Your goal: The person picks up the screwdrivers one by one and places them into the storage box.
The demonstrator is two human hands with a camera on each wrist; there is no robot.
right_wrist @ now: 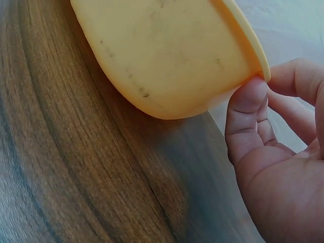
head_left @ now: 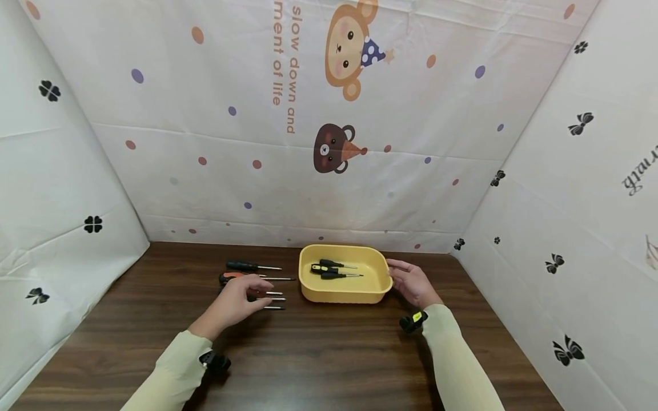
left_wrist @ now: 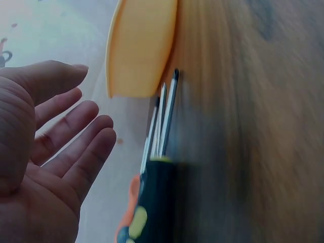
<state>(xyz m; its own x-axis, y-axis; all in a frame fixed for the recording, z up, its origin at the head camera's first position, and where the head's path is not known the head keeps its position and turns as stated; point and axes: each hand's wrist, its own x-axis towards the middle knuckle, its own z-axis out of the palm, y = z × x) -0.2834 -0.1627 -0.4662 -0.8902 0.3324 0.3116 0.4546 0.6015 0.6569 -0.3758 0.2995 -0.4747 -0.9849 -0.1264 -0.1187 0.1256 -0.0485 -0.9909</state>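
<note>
The left hand (head_left: 239, 299) hovers with its thumb and fingers parted, holding nothing, above a row of screwdrivers on the dark brown, wood-grained surface (head_left: 329, 354). Just beyond it lies a black-handled, steel-shafted screwdriver (head_left: 243, 266); closer in, an orange-and-black-handled screwdriver (head_left: 231, 277) sits right by the knuckles. Three more slim steel shafts (head_left: 278, 299) stick out from under the left hand towards the right one, their handles largely hidden from the head view. From the left wrist, a dark green handle with yellow patches (left_wrist: 159, 202) shows beside the fingers, apart from them.

The right hand (head_left: 411, 283) is narrowed, pinching the rim of a yellow, rounded-rectangular plastic basin (head_left: 339, 297) between thumb and index finger at the end nearest that hand. The basin stands upright between the two hands, its other end near the shaft tips. Inside, nearer the left-hand end, lie a small black-handled screwdriver (head_left: 330, 263), a black-and-yellow-handled screwdriver (head_left: 319, 268) and another short black-handled screwdriver (head_left: 333, 275), shafts pointing towards the right hand. Beyond both hands hangs a white, spotted cloth (head_left: 169, 194)
</note>
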